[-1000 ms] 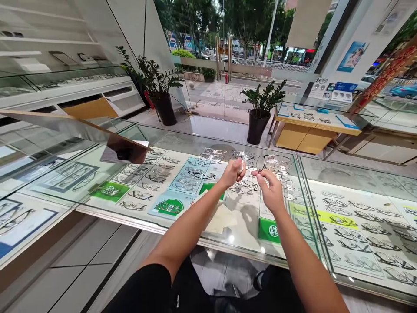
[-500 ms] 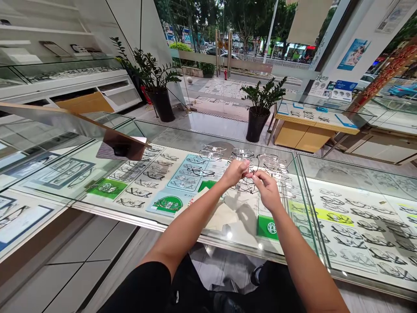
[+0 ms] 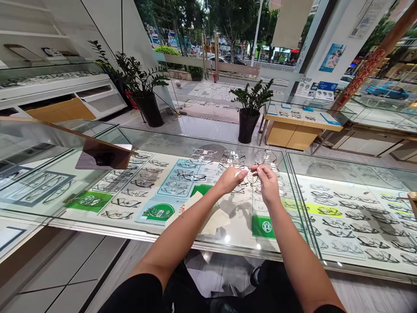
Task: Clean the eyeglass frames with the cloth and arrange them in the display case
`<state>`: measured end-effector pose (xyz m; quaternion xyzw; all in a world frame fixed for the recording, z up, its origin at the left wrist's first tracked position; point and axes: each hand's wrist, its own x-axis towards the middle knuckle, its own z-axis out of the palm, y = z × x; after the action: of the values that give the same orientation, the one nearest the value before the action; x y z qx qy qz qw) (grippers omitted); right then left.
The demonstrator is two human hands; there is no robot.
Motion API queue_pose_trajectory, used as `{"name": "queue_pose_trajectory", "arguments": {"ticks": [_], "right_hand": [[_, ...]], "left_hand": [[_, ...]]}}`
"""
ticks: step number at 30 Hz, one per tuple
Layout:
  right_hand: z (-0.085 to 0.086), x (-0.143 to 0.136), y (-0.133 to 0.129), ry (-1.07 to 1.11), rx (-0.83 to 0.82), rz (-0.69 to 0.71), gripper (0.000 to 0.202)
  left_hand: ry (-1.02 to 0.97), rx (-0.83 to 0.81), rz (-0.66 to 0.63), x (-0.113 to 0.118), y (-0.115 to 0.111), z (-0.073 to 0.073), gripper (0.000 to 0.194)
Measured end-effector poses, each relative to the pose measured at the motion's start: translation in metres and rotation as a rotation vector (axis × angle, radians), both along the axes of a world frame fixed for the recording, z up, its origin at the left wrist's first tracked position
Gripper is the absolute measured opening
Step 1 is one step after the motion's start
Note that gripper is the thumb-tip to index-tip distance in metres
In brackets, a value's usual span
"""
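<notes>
Over the glass display counter (image 3: 239,226), both of my hands are raised close together around a thin-framed pair of eyeglasses (image 3: 250,178). My left hand (image 3: 230,179) is closed, its thumb and fingers pinching at the left side of the frame. A small pale patch shows by its thumb; I cannot make out what it is. My right hand (image 3: 269,182) is closed too, with fingertips pinching the upper right part of the frame. Fingers hide much of the eyeglasses. Below the left forearm, a beige cloth (image 3: 216,221) lies on the counter top.
Rows of eyeglasses (image 3: 345,224) sit under the glass. Green cards (image 3: 262,227) lie at the counter's front. A mirror-like panel (image 3: 104,154) stands at left. Beyond the counter are two potted plants (image 3: 247,124) and a display table (image 3: 296,132).
The view has swung slightly to the right. The eyeglasses have turned between my hands, and my right fingers now grip higher on the frame. A pale patch now shows by the left thumb.
</notes>
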<state>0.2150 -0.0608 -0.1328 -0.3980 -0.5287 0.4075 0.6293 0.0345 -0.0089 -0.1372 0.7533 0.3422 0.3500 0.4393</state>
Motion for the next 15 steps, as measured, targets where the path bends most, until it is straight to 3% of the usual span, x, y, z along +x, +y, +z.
{"name": "queue_pose_trajectory", "arguments": {"ticks": [9, 15], "right_hand": [[-0.001, -0.001, 0.001, -0.057, 0.012, 0.004, 0.032], [-0.003, 0.002, 0.004, -0.016, -0.005, 0.014, 0.031]], "left_hand": [[-0.047, -0.022, -0.033, 0.007, -0.001, -0.010, 0.071], [-0.189, 0.007, 0.057, 0.005, 0.002, -0.009, 0.078]]}}
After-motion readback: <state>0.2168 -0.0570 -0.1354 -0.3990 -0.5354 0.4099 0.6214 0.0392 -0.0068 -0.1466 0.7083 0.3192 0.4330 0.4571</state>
